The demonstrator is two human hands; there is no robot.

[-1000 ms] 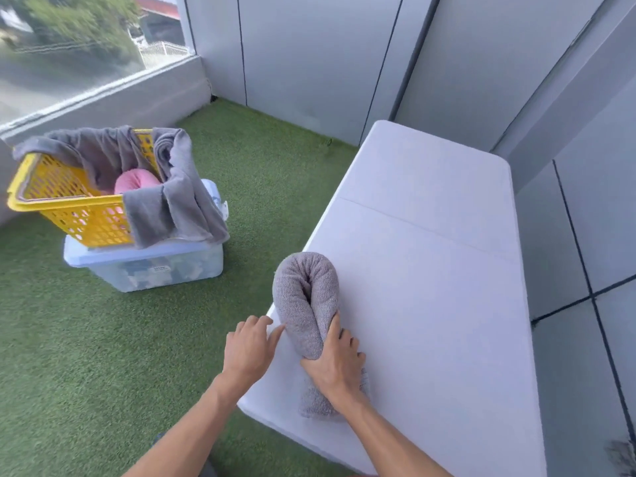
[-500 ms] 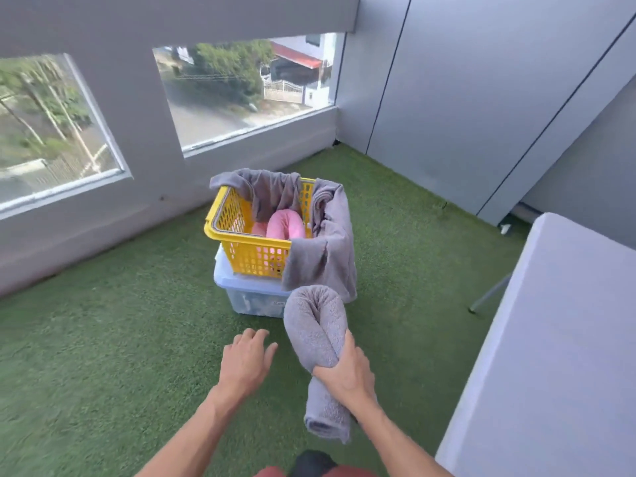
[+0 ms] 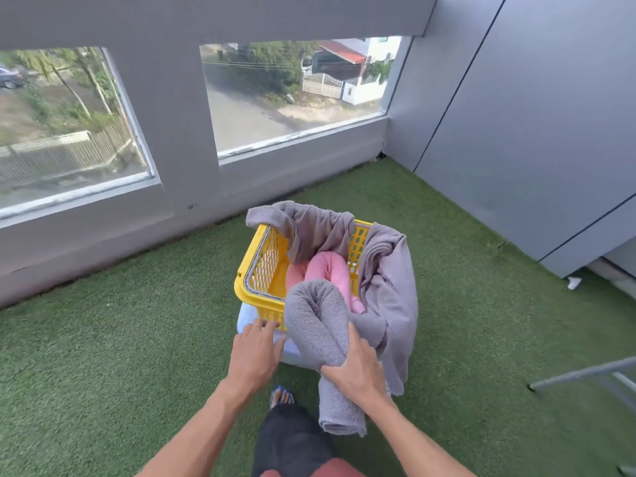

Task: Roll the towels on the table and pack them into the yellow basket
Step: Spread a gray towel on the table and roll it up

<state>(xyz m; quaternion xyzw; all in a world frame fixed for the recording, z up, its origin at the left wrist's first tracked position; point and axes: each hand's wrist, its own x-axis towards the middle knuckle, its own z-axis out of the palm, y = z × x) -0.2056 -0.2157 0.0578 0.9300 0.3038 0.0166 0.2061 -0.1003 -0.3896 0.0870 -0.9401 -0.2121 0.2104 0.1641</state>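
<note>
Rolled grey towel (image 3: 318, 325) in right hand (image 3: 356, 371) — at yellow basket (image 3: 256, 270) rim

We stood on green artificial turf (image 3: 103, 356) enclosed by grey walls (image 3: 516, 115). Two windows (image 3: 292, 94) in the low wall let in daylight and showed a street, trees and a white gate (image 3: 323, 85). A grey metal table leg (image 3: 585, 375) crossed the lower right.
</note>
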